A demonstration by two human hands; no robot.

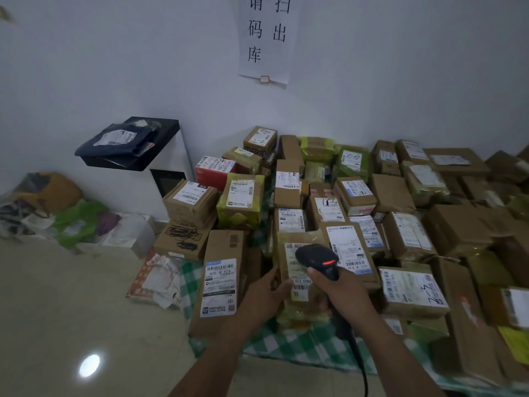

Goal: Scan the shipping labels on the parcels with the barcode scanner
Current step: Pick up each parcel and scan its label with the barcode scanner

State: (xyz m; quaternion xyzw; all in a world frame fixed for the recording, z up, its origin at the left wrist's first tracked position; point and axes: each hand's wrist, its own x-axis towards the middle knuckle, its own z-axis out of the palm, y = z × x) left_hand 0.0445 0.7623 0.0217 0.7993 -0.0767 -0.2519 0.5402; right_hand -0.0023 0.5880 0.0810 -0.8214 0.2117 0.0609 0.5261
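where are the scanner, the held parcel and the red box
scanner (316,257): head view, on its black head
held parcel (299,285): head view, on its label
red box (211,179): head view, on its red side

The scanner hides part of the parcel label, whose small print is unreadable.

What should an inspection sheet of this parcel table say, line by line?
Surface: green checked cloth, mostly covered.
Job's things: barcode scanner, red light on, over the label of the taped parcel.
Clutter: many cardboard parcels, packed closely.
Grippers: left hand holds the taped parcel; right hand grips the barcode scanner.
Cables: scanner cable runs down from the handle.
Surroundings: white wall, paper sign; bags on the floor.
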